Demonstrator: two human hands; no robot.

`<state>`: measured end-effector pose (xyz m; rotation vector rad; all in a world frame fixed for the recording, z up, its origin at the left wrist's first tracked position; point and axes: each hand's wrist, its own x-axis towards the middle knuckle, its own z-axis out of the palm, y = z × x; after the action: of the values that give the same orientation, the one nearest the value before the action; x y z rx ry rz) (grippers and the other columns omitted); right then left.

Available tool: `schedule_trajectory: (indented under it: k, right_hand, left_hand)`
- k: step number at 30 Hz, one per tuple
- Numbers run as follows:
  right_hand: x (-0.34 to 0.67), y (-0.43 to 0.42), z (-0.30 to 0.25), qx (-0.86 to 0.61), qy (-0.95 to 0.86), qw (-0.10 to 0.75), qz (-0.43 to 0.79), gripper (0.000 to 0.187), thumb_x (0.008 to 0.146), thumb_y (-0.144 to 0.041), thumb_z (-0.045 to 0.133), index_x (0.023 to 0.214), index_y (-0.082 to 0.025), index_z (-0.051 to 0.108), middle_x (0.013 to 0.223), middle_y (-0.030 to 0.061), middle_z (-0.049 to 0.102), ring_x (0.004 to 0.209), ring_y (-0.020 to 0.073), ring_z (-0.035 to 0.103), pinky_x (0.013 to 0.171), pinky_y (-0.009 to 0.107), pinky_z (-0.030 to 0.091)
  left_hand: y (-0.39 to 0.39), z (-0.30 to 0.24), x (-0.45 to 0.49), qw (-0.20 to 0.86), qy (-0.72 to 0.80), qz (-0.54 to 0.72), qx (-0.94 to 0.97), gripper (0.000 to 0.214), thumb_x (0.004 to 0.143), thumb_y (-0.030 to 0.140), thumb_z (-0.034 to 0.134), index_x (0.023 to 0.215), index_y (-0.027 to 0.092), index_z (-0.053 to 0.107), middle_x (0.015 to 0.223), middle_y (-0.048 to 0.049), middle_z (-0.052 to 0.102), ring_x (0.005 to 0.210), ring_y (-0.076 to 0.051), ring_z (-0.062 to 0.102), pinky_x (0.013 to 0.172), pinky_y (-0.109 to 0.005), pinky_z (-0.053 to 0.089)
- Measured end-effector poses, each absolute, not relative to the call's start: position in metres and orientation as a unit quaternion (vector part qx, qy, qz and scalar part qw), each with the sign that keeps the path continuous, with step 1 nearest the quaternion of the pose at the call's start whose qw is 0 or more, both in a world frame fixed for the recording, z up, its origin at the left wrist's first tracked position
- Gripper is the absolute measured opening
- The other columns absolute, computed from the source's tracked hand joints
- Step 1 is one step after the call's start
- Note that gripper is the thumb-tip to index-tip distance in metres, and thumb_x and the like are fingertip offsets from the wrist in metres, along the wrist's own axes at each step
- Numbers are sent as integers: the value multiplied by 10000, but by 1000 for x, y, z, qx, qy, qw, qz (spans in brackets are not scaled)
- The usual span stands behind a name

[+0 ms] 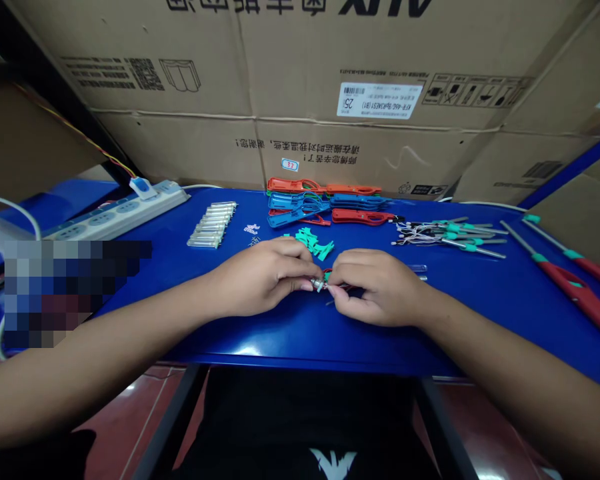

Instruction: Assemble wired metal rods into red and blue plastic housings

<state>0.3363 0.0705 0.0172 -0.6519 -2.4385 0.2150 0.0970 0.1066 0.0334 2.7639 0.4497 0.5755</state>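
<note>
Both hands meet over the front middle of the blue table. My left hand (275, 277) is closed, its thumb and fingertips pinching a small metal-and-clear fitting (317, 285). Close against it, my right hand (375, 287) is closed too, thumb and forefinger pressed together at the fitting's right side. A bit of green and red plastic (327, 274) shows between the hands; most of it is hidden by the fingers. Beyond my right wrist a clear tube (417, 268) sticks out. Just behind the hands lies a pile of green plastic triggers (315, 243).
Red and blue lighter shells (300, 200) are stacked at the back. Clear tubes (213, 225) lie in a row, near small pink parts (252, 229). Metal rods with wires (460, 235) and red lighters (575, 287) lie right. A power strip (120, 212) stands left; a cardboard box (300, 87) stands behind.
</note>
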Motion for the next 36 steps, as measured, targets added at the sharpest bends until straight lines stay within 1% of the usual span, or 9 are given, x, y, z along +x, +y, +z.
schedule_trajectory:
  k: [10, 17, 22, 25, 29, 32, 36]
  right_hand:
    - [337, 71, 18, -245, -921, 293, 77, 149, 898, -148, 541, 785, -168, 635, 738, 31, 646, 682, 141, 575, 683, 277, 463]
    - [337, 71, 17, -229, -933, 271, 59, 202, 951, -164, 477, 808, -179, 618, 769, 45, 641, 718, 148, 566, 706, 280, 475]
    - [338, 71, 14, -198, -947, 251, 44, 237, 972, -166, 454, 804, -173, 622, 755, 46, 620, 707, 150, 533, 697, 283, 462]
    - [338, 70, 12, -191, -953, 231, 39, 226, 967, -161, 470, 811, -163, 633, 757, 39, 614, 696, 147, 517, 685, 281, 449]
    - [340, 71, 13, -202, -954, 217, 38, 227, 973, -172, 478, 831, -150, 654, 789, 53, 646, 721, 156, 558, 701, 291, 462]
    - [345, 75, 17, -249, -939, 230, 57, 213, 986, -202, 490, 900, -153, 678, 847, 65, 687, 777, 167, 614, 743, 301, 490]
    - [350, 82, 20, -297, -905, 297, 70, 152, 964, -207, 550, 967, -165, 696, 905, 66, 719, 817, 171, 656, 767, 299, 508]
  left_hand:
    - [105, 32, 98, 118, 149, 197, 962, 222, 983, 184, 534, 1110, 162, 715, 957, -65, 663, 914, -167, 620, 859, -290, 505]
    - [95, 29, 103, 61, 182, 207, 959, 225, 974, 160, 509, 1018, 137, 728, 928, -76, 642, 869, -186, 589, 821, -322, 501]
    - [91, 23, 104, 50, 184, 189, 963, 269, 971, 143, 473, 1054, 127, 729, 937, -87, 645, 882, -199, 587, 822, -332, 512]
    - [90, 20, 105, 50, 186, 183, 964, 278, 966, 137, 469, 1065, 125, 729, 951, -90, 652, 885, -202, 588, 817, -331, 515]
    - [93, 22, 106, 48, 178, 179, 966, 275, 974, 142, 464, 1041, 125, 729, 947, -86, 657, 891, -197, 595, 844, -329, 509]
    - [100, 27, 103, 68, 192, 172, 964, 253, 981, 176, 492, 1062, 152, 730, 938, -72, 654, 888, -186, 609, 835, -315, 509]
    - [111, 30, 97, 97, 227, 176, 953, 233, 963, 202, 548, 1110, 171, 726, 983, -68, 674, 924, -188, 631, 844, -317, 514]
